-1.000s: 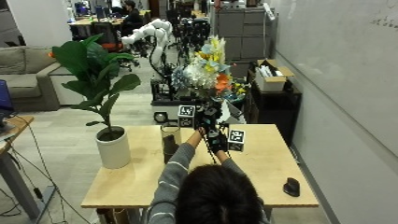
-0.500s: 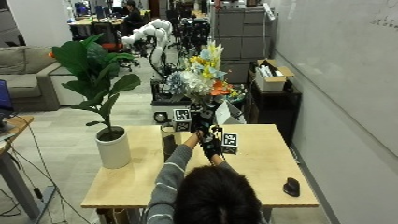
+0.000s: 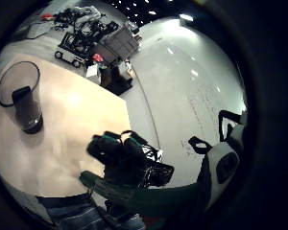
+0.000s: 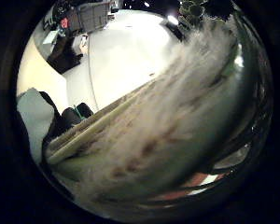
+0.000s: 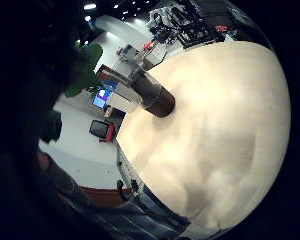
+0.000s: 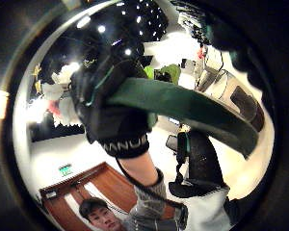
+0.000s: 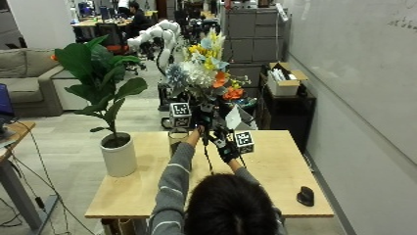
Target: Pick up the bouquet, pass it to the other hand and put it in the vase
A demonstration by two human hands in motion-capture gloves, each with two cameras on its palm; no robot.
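We see the bouquet (image 7: 203, 68) held upright above the table (image 7: 273, 171), over and just right of the vase (image 7: 177, 139). Both hands have shifted left toward the vase since a second ago. The left hand (image 7: 205, 117) grips the stems; the right hand (image 7: 226, 144) below also clasps them.

I see a table (image 7: 273, 171) of pale wood with a matt, smooth top. The vase (image 7: 176, 139) looks like clear, glossy glass. The plant pot (image 7: 118, 155) seems matt white ceramic. My gloves look like matt black cloth.
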